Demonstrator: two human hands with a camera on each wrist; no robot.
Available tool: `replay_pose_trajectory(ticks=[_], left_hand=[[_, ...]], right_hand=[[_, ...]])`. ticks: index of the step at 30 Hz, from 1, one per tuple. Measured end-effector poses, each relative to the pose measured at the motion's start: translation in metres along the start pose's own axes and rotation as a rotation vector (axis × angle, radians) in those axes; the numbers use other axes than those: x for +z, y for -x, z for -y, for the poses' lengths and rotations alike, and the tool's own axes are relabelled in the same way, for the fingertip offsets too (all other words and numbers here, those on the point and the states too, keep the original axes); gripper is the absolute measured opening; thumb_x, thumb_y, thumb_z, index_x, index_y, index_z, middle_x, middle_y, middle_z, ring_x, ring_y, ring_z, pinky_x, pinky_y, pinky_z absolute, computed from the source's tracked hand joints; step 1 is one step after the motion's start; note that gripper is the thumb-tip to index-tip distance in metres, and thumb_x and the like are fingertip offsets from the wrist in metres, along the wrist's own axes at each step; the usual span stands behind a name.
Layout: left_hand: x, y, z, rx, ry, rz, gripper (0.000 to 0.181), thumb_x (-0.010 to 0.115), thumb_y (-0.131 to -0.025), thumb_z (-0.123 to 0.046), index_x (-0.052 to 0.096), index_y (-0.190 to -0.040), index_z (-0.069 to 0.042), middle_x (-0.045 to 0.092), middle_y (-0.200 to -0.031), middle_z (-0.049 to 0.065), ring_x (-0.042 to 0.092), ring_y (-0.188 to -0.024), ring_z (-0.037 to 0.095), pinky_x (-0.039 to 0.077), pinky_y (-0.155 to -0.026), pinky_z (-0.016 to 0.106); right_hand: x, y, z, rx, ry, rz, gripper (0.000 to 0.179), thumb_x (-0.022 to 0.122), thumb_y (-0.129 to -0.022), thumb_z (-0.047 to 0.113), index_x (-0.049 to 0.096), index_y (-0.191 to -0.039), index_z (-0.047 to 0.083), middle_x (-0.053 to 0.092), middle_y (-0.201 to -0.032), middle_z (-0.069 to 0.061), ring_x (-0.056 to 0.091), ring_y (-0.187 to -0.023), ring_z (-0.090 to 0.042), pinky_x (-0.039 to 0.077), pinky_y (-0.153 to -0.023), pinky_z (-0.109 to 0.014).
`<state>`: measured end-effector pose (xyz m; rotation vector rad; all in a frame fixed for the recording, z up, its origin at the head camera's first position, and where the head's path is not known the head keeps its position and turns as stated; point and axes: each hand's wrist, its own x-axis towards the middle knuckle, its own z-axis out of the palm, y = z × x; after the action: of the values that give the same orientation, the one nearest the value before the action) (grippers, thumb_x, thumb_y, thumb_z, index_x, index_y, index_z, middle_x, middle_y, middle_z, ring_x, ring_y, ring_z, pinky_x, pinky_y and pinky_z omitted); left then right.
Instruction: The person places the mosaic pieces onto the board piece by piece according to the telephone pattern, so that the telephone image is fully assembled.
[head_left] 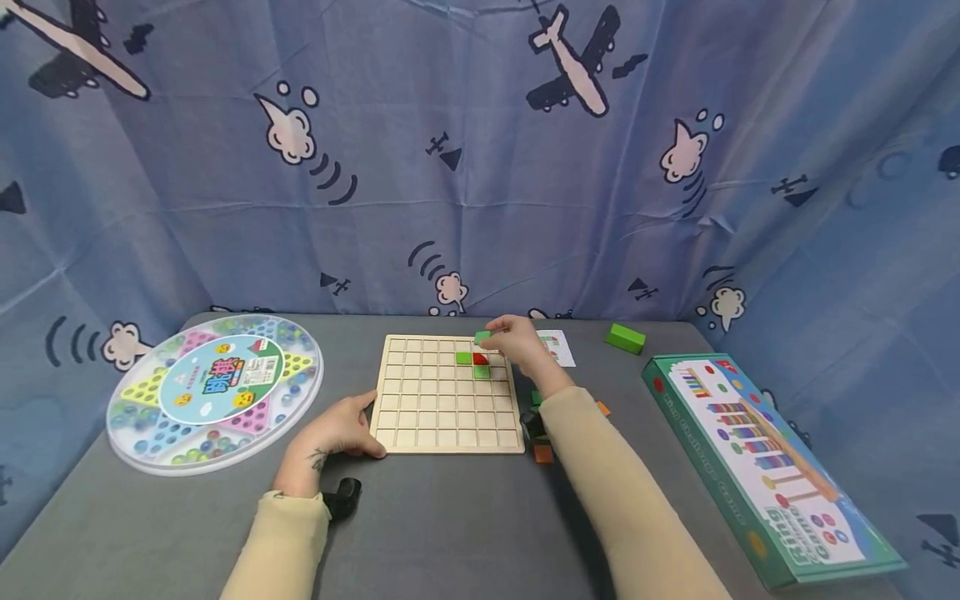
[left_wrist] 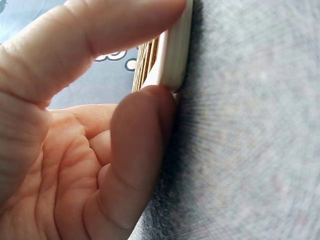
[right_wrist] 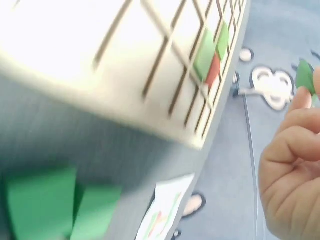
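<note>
My left hand [head_left: 341, 437] rests at the left edge of a wooden grid board [head_left: 420, 412], its thumb at the near left corner and a finger farther up the side. Between thumb and finger, my right hand [head_left: 517, 343] pinches a small green block [right_wrist: 304, 77] at the board's far edge. Set into the grid are a red block [head_left: 480, 359], a green block [head_left: 463, 358] to its left and another green block [head_left: 482, 372] just nearer. Both hands' wrists carry black cameras.
A round Chinese checkers board [head_left: 123, 392] lies at left. A green-sided game box [head_left: 708, 475] is at right, with a green stick-like block [head_left: 626, 337] behind it. A printed card [head_left: 558, 350] and loose orange blocks [head_left: 543, 454] and green blocks [right_wrist: 42, 205] lie right of the grid.
</note>
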<state>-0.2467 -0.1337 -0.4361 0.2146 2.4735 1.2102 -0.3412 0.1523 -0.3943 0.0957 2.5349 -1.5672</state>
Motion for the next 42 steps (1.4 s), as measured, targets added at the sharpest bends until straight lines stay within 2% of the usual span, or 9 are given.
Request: replay_pose_trajectory(ticks=[3, 7, 9, 14, 16, 25, 37, 39, 42], left_hand=[[0.000, 0.000, 0.001, 0.002, -0.009, -0.003, 0.105, 0.081, -0.056, -0.004, 0.025, -0.144, 0.003, 0.050, -0.059, 0.005, 0.044, -0.046, 0.013, 0.040, -0.047, 0.027], [0.000, 0.000, 0.000, 0.007, -0.013, -0.008, 0.105, 0.081, -0.056, -0.004, 0.025, -0.144, 0.003, 0.050, -0.059, 0.006, 0.044, -0.046, 0.013, 0.040, -0.048, 0.027], [0.000, -0.001, 0.001, 0.005, -0.014, -0.010, 0.105, 0.081, -0.056, -0.004, 0.025, -0.144, 0.003, 0.050, -0.059, 0.006, 0.044, -0.046, 0.013, 0.041, -0.048, 0.027], [0.001, -0.003, 0.002, -0.001, -0.015, -0.011, 0.105, 0.081, -0.056, -0.004, 0.024, -0.145, 0.003, 0.051, -0.060, 0.006, 0.045, -0.046, 0.013, 0.041, -0.048, 0.027], [0.001, -0.002, 0.002, -0.005, -0.013, -0.008, 0.105, 0.081, -0.057, -0.004, 0.024, -0.145, 0.003, 0.051, -0.060, 0.006, 0.045, -0.046, 0.013, 0.041, -0.048, 0.027], [0.001, -0.002, -0.001, -0.016, 0.009, -0.011, 0.105, 0.081, -0.056, -0.003, 0.025, -0.145, 0.002, 0.050, -0.060, 0.006, 0.045, -0.046, 0.013, 0.041, -0.048, 0.027], [0.001, -0.003, -0.002, -0.024, -0.005, -0.023, 0.105, 0.081, -0.056, -0.003, 0.025, -0.145, 0.002, 0.051, -0.059, 0.006, 0.045, -0.046, 0.013, 0.040, -0.048, 0.026], [0.001, -0.002, -0.001, -0.023, -0.008, -0.026, 0.105, 0.081, -0.056, -0.003, 0.025, -0.144, 0.003, 0.051, -0.059, 0.006, 0.045, -0.046, 0.013, 0.040, -0.048, 0.027], [0.001, -0.002, 0.000, -0.020, -0.010, -0.030, 0.105, 0.081, -0.056, -0.002, 0.026, -0.144, 0.003, 0.051, -0.059, 0.006, 0.045, -0.046, 0.013, 0.040, -0.047, 0.027]], right_hand=[[0.015, -0.004, 0.004, 0.011, 0.031, 0.012, 0.036, 0.069, -0.080, 0.009, 0.060, -0.115, 0.003, 0.055, -0.085, -0.004, 0.041, -0.056, -0.013, 0.036, -0.052, -0.027], [0.031, -0.008, 0.007, 0.019, 0.104, 0.014, 0.034, 0.070, -0.080, 0.009, 0.062, -0.113, 0.003, 0.058, -0.108, -0.012, 0.053, -0.080, -0.019, 0.046, -0.067, -0.031], [0.038, -0.010, 0.007, 0.022, 0.147, 0.001, 0.032, 0.070, -0.080, 0.009, 0.064, -0.111, 0.003, 0.058, -0.113, -0.013, 0.054, -0.084, -0.020, 0.047, -0.070, -0.032], [0.052, -0.014, 0.008, 0.024, 0.245, -0.030, 0.029, 0.072, -0.078, 0.008, 0.066, -0.105, 0.003, 0.061, -0.110, -0.012, 0.057, -0.089, -0.023, 0.049, -0.073, -0.034], [0.056, -0.013, 0.009, 0.025, 0.295, -0.035, 0.029, 0.073, -0.077, 0.009, 0.066, -0.105, 0.004, 0.061, -0.111, -0.012, 0.057, -0.096, -0.025, 0.048, -0.079, -0.036], [0.065, -0.015, 0.012, 0.046, 0.479, -0.066, 0.029, 0.075, -0.076, 0.015, 0.067, -0.104, 0.010, 0.064, -0.109, -0.007, 0.058, -0.082, -0.021, 0.043, -0.066, -0.033], [0.070, -0.016, 0.014, 0.026, 0.545, -0.047, 0.031, 0.074, -0.077, 0.017, 0.068, -0.106, 0.010, 0.064, -0.113, -0.006, 0.059, -0.101, -0.026, 0.046, -0.083, -0.042], [0.069, -0.016, 0.014, 0.025, 0.519, -0.023, 0.034, 0.074, -0.077, 0.016, 0.067, -0.109, 0.009, 0.062, -0.116, -0.007, 0.058, -0.105, -0.027, 0.046, -0.086, -0.043], [0.064, -0.014, 0.013, 0.005, 0.388, 0.021, 0.037, 0.072, -0.079, 0.014, 0.064, -0.114, 0.005, 0.059, -0.121, -0.010, 0.055, -0.110, -0.028, 0.045, -0.090, -0.042]])
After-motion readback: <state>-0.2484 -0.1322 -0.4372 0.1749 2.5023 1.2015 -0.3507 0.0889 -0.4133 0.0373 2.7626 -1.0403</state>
